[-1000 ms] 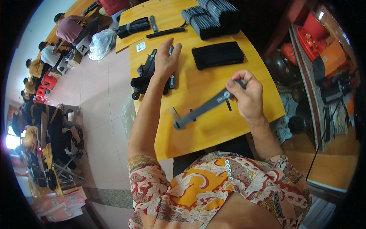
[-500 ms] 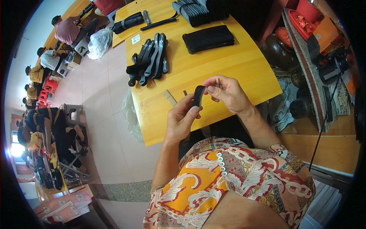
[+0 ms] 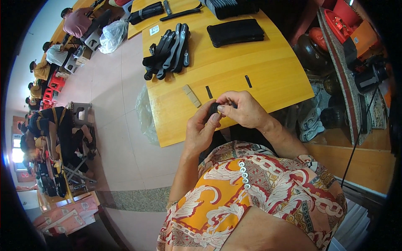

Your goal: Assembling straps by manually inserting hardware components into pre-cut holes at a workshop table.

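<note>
Close to the table's near edge, a short black strap is curled between my two hands. My left hand pinches it between thumb and fingers. My right hand is closed at its other side, thumb and fingertips pressed against the strap. A small dark object shows among my right fingers, too small to make out. Beyond the hands lie two small black strips and a flat tan piece, all on the yellow table.
Farther back are a bundle of black and grey straps, a folded black stack and a thick grey-black pile. A clear plastic bag hangs by the left edge. Shelving stands at right; people sit at far left.
My hands have drawn together, and the strap, earlier standing up as an arc, is now curled tighter. Both small black strips now show fully. The view has shifted slightly.
</note>
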A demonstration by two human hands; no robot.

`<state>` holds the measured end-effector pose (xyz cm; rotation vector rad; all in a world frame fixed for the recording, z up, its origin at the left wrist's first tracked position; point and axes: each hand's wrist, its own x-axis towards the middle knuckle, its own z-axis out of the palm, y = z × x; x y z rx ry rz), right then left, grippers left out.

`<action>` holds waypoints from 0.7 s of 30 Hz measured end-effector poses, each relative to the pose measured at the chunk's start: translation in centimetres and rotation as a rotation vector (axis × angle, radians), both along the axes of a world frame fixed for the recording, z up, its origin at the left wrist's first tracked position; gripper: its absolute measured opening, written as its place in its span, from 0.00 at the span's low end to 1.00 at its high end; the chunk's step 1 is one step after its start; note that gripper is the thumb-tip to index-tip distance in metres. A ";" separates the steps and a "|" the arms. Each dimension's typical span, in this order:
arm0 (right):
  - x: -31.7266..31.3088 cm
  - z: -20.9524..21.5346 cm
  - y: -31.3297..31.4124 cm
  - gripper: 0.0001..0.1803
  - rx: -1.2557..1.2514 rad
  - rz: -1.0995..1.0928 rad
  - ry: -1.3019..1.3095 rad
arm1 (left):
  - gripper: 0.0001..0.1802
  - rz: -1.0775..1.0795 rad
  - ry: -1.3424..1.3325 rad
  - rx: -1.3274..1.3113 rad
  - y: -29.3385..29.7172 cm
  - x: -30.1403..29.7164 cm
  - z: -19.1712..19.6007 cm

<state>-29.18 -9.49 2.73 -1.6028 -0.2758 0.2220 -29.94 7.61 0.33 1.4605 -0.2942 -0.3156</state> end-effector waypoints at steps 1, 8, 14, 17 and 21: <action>0.1 -0.2 0.2 0.08 -0.078 -0.021 -0.029 | 0.22 0.038 -0.062 0.056 0.1 0.0 -0.4; 0.5 -1.3 0.7 0.07 -0.120 0.002 -0.006 | 0.17 0.202 -0.387 0.255 -0.2 -0.4 -0.4; 0.9 -1.8 0.7 0.05 -0.191 0.002 0.038 | 0.15 0.228 -0.562 0.383 0.3 -0.6 -0.9; 0.9 -1.4 0.5 0.05 -0.181 0.141 0.075 | 0.14 0.210 -0.508 0.340 0.1 -0.9 -0.7; 0.7 -1.9 0.8 0.06 -0.102 0.139 0.037 | 0.12 0.198 -0.530 0.340 0.1 -1.0 -0.5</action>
